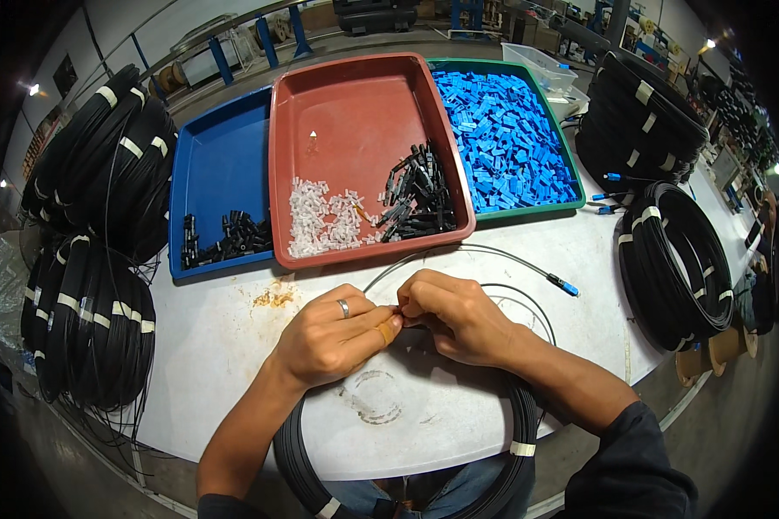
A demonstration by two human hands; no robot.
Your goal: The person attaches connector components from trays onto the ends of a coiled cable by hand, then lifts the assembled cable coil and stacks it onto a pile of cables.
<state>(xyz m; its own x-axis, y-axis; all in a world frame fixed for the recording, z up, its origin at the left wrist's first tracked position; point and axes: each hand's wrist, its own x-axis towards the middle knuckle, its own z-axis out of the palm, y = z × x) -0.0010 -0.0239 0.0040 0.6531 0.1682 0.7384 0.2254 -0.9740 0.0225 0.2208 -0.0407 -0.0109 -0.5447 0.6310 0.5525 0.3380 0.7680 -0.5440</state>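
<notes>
My left hand [337, 336] and my right hand [460, 318] meet fingertip to fingertip above the white table, both pinched closed. Whatever small piece sits between their fingers is hidden. The left hand wears a ring and a tan wrap on one finger. Below them a coil of black cable [292, 458], bound with white tape, overhangs the table's near edge by my lap. A loose black cable loops out beyond my hands and ends in a blue connector [564, 285], lying on the table to the right of them.
Behind my hands stand a blue tray [221, 160] with black parts, a red tray [363, 104] with small white sleeves [320, 216] and black pieces [420, 195], and a green tray [575, 186] of blue housings [506, 138]. Cable coils flank them left [91, 320] and right [675, 268].
</notes>
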